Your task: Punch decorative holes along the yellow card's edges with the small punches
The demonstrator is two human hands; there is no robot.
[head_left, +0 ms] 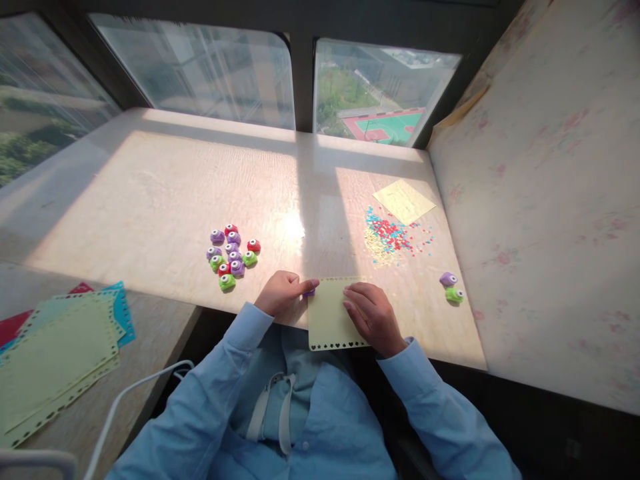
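A pale yellow paper sheet [330, 317] with punched shapes along its edges lies at the near edge of the table [150, 200]. My left hand [283, 292] is closed on a small purple punch [311, 292] at the sheet's left edge. On the sheet's right side rests my right hand [373, 317], fingers curled over the paper and holding it down. A cluster of several purple, green and red punches [231, 257] sits left of my hands.
Punched confetti [393, 237] and a yellow sheet [404, 201] lie at the right rear. A purple punch [448, 279] and a green punch [455, 294] sit to the right. Stacked punched sheets [55, 353] rest on a lower surface at left. Windows behind; papered wall on the right.
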